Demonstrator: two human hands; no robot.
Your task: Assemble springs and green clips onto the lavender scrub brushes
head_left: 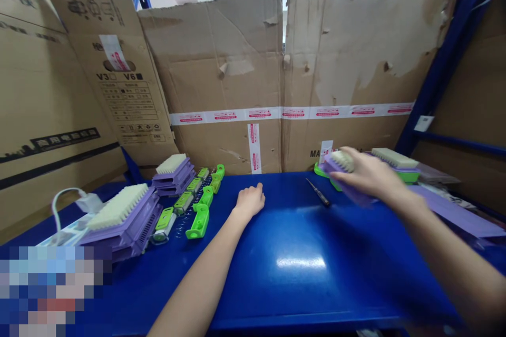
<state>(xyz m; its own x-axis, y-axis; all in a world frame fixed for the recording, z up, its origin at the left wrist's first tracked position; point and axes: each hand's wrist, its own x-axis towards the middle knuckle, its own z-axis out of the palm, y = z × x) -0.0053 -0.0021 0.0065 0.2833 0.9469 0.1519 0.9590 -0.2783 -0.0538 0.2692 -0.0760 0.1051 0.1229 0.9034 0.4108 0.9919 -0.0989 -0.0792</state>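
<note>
My right hand (366, 171) is at the right rear of the blue table, wrapped around a purple brush (340, 162) with cream bristles facing up; it is slightly smeared by motion. Behind and beside it are green plastic pieces (321, 170) and another cream-bristled brush (394, 158) on a green part. My left hand (250, 201) rests on the table with its fingers curled in, and I see nothing in it. A screwdriver (318, 193) with a dark handle lies between the hands, touched by neither.
Purple bristled brushes (122, 213) stand stacked on the left, with bright green holders (198, 221), green-and-clear pieces (165, 219) and springs (182, 224) beside them. A white plug with its cable (89, 201) sits far left. Purple panels (458, 210) lie right. Cardboard (221, 79) walls the back.
</note>
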